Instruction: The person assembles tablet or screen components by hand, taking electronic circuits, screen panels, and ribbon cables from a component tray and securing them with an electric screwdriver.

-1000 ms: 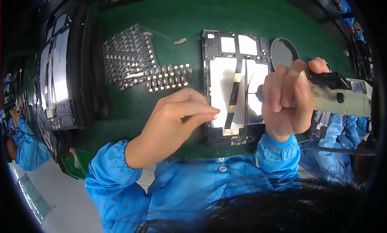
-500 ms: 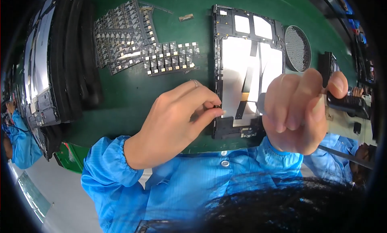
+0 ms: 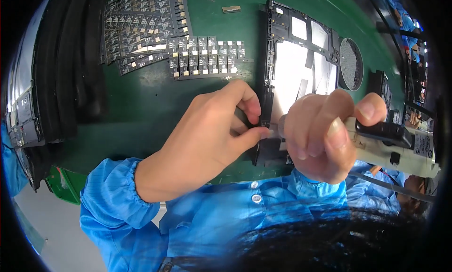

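A black device chassis [image 3: 270, 60] with silvery panels lies on the green table in front of me. My left hand [image 3: 202, 130] is at its lower left edge, with the index finger curled and the thumb stretched toward the casing. Something dark shows between those fingers, too hidden to name. In my right hand [image 3: 320, 135], over the chassis's lower right part, is an electric screwdriver [image 3: 414, 152] with a pale body and a black lever. The fingers are wrapped around it, and its grey front end points at my left thumb. The hand hides the chassis's lower right corner.
Strips of small circuit boards [image 3: 207, 57] lie left of the chassis, beside a larger pile of boards [image 3: 141, 27]. One loose small part [image 3: 231, 9] lies behind them. A round dish [image 3: 351, 64] of tiny pieces stands at right. Dark panels [image 3: 52, 83] are stacked at far left.
The chassis now appears turned slightly and farther right. My right hand has moved left with the screwdriver, whose body shows more. The left thumb and index finger have parted a little.
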{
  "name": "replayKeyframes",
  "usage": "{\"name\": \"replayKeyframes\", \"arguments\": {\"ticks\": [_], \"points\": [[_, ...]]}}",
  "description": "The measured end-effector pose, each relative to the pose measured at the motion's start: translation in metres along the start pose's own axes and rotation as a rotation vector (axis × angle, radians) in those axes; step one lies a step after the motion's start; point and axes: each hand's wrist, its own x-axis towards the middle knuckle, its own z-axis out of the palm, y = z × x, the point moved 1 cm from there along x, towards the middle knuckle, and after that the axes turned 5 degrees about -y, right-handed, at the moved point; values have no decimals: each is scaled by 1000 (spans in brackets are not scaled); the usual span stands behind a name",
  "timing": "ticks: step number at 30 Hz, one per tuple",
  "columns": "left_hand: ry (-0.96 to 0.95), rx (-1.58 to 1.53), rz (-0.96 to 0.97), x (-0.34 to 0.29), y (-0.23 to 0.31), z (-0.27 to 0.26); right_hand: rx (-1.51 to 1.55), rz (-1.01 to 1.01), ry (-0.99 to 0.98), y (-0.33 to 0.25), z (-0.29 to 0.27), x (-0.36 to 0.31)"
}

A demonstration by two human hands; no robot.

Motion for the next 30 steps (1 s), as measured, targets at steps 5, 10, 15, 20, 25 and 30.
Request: {"name": "replayKeyframes", "arguments": {"ticks": [5,10,15,20,25,30], "points": [[-3,-49,30,-3,-2,-1,58,-20,-40,4,4,3],[7,-46,39,-2,-4,1,-13,4,14,3,8,1],[23,-42,45,-3,-3,2,-73,44,68,2,10,-1],[15,-48,53,-2,-3,1,-87,49,27,2,5,-1],[15,-28,61,-3,-4,1,-89,38,58,1,7,-2],[20,-36,59,-5,-4,1,-100,49,67,1,9,-3]]}}
